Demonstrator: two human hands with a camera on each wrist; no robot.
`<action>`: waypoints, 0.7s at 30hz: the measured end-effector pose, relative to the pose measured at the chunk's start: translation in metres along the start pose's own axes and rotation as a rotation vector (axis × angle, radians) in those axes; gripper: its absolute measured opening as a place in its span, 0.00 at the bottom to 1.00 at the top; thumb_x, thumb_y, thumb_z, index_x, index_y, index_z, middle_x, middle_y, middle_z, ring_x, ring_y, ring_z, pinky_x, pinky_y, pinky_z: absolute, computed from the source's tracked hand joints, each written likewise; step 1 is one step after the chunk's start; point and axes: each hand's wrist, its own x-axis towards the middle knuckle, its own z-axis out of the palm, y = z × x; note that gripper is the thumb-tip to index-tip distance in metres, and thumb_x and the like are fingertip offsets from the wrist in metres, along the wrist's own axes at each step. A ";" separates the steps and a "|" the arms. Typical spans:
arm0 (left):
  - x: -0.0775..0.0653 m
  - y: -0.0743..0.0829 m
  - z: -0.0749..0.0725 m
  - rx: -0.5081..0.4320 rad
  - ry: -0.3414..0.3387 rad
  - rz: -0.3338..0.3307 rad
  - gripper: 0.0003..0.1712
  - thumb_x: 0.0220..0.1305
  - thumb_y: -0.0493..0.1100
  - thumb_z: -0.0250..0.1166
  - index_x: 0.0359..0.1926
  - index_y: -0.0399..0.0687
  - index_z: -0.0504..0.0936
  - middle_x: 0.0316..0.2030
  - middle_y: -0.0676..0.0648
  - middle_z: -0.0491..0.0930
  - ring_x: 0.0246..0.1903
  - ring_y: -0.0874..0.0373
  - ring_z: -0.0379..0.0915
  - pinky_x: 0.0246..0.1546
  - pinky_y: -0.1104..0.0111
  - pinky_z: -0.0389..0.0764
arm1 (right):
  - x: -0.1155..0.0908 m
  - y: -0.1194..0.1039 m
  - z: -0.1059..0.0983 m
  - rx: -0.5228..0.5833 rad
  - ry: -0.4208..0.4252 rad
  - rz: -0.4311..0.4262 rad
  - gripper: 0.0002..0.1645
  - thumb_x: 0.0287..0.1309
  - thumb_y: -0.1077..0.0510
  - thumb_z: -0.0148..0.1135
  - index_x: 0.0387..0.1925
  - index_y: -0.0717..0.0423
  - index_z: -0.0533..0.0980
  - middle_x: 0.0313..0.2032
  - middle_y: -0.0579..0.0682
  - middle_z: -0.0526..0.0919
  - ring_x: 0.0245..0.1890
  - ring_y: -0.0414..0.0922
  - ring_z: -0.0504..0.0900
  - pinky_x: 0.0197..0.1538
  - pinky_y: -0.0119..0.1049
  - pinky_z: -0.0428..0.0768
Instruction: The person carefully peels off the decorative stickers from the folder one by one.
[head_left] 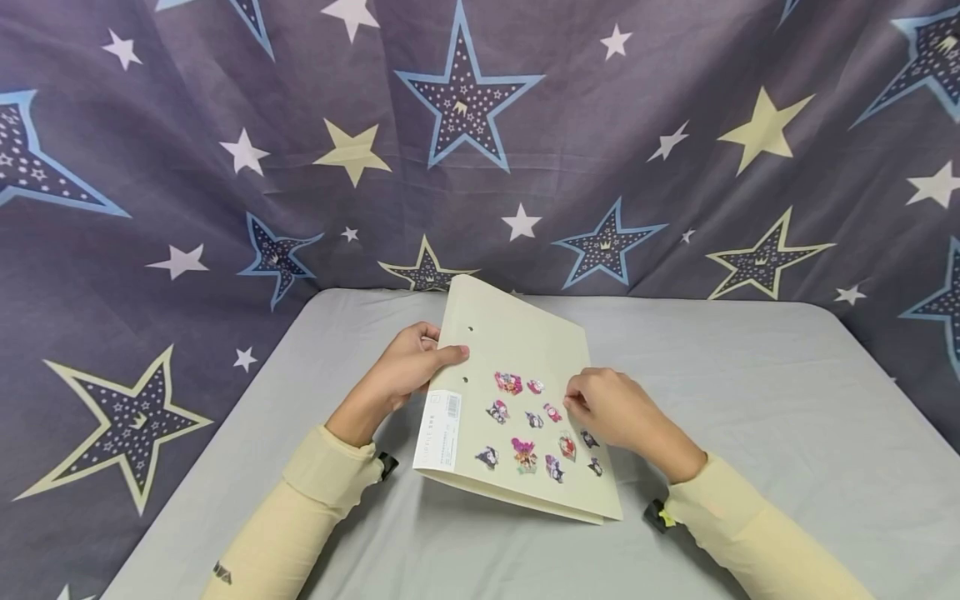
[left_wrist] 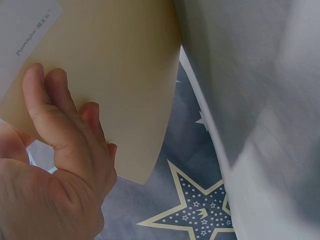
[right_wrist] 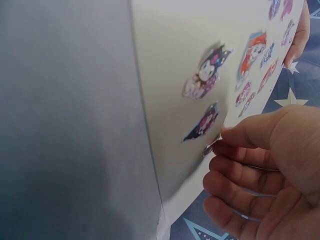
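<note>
A cream clip file folder (head_left: 532,333) stands tilted over the bed, its cover bearing several cartoon stickers (head_left: 525,454). My left hand (head_left: 405,362) grips its spine edge, thumb on the cover and fingers behind, as the left wrist view shows. Over the right part of the cover, my right hand (head_left: 618,408) pinches a small sticker (right_wrist: 208,149) between thumb and index finger, right at the surface. That sticker is mostly hidden by the fingertips. Close beside it is a dark-winged sticker (right_wrist: 202,123). A white label (head_left: 438,429) with a barcode wraps the lower spine.
A grey sheet (head_left: 750,375) covers the flat surface under the folder. Behind it hangs a dark curtain (head_left: 555,192) printed with stars. Black wrist straps show at both sleeves (head_left: 300,500).
</note>
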 end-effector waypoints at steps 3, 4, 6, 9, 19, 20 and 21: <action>0.000 0.000 0.000 0.001 0.000 0.004 0.25 0.67 0.41 0.68 0.53 0.33 0.65 0.30 0.41 0.87 0.17 0.58 0.81 0.14 0.72 0.72 | 0.000 -0.001 0.000 0.005 0.009 -0.006 0.09 0.62 0.64 0.67 0.26 0.53 0.81 0.23 0.42 0.73 0.23 0.37 0.68 0.29 0.32 0.71; 0.000 0.000 0.000 0.001 0.000 0.005 0.25 0.67 0.41 0.68 0.53 0.33 0.65 0.30 0.41 0.87 0.17 0.58 0.81 0.14 0.72 0.72 | 0.000 -0.001 0.001 0.007 0.011 -0.006 0.09 0.62 0.65 0.66 0.26 0.53 0.80 0.23 0.42 0.73 0.23 0.37 0.68 0.29 0.32 0.70; -0.001 0.001 0.000 0.000 0.001 0.007 0.25 0.67 0.41 0.68 0.53 0.33 0.65 0.30 0.41 0.87 0.17 0.59 0.80 0.13 0.72 0.71 | -0.001 -0.001 0.001 0.008 0.011 -0.006 0.09 0.62 0.65 0.65 0.26 0.52 0.79 0.23 0.42 0.72 0.23 0.38 0.68 0.29 0.32 0.70; -0.002 0.002 0.000 -0.001 0.002 0.006 0.24 0.67 0.41 0.68 0.52 0.34 0.65 0.29 0.42 0.86 0.16 0.59 0.79 0.13 0.72 0.70 | -0.001 0.000 0.002 0.015 0.006 -0.003 0.10 0.61 0.66 0.64 0.25 0.52 0.78 0.23 0.42 0.72 0.24 0.38 0.68 0.29 0.32 0.70; -0.002 0.002 0.000 -0.002 0.000 -0.003 0.24 0.67 0.42 0.68 0.52 0.33 0.66 0.30 0.42 0.86 0.18 0.58 0.81 0.13 0.71 0.71 | -0.001 0.002 -0.002 0.091 -0.001 0.076 0.11 0.55 0.65 0.60 0.22 0.48 0.73 0.20 0.42 0.70 0.21 0.39 0.68 0.26 0.33 0.68; -0.001 0.001 0.000 -0.002 0.001 -0.002 0.24 0.67 0.42 0.68 0.52 0.33 0.66 0.30 0.42 0.86 0.18 0.58 0.80 0.13 0.72 0.70 | -0.001 0.003 -0.003 0.101 0.001 0.091 0.11 0.55 0.65 0.60 0.22 0.49 0.73 0.20 0.43 0.70 0.21 0.39 0.68 0.26 0.34 0.68; -0.001 0.001 0.000 -0.001 0.000 -0.002 0.24 0.67 0.42 0.68 0.52 0.33 0.66 0.30 0.42 0.86 0.17 0.58 0.80 0.13 0.72 0.70 | -0.001 0.003 -0.004 0.106 0.004 0.109 0.10 0.54 0.65 0.59 0.22 0.49 0.74 0.20 0.43 0.70 0.21 0.40 0.68 0.26 0.34 0.67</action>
